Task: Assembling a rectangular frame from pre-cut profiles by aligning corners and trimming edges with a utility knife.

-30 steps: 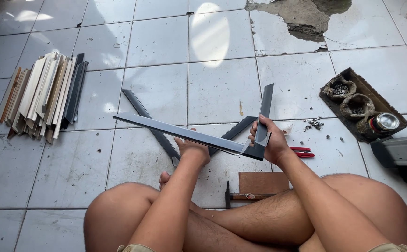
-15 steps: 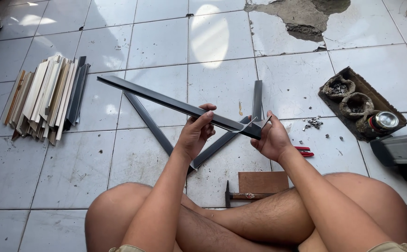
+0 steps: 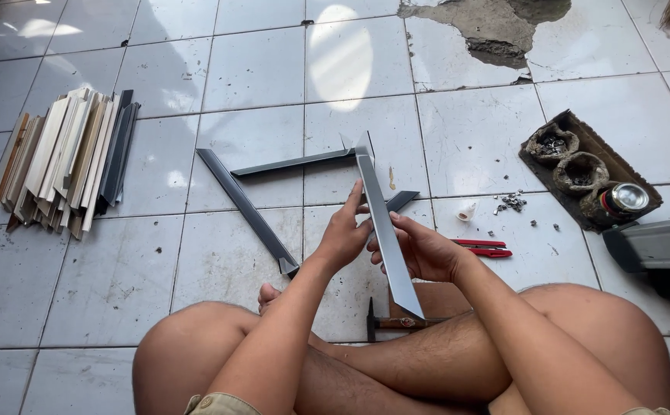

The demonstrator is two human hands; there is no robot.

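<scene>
Hands together, my left hand (image 3: 344, 234) and right hand (image 3: 419, 250) now clamp the joined grey frame moulding (image 3: 385, 223), swung upright since a moment ago; corner faces away.

We see a floor of pale grey square tiles (image 3: 458, 131), scuffed and dusty, dark grout lines. Top right, a broken patch (image 3: 488, 27) shows bare rough cement. Bright sunlight spots (image 3: 342, 54) fall on tiles at top centre and top left. No walls visible.
</scene>
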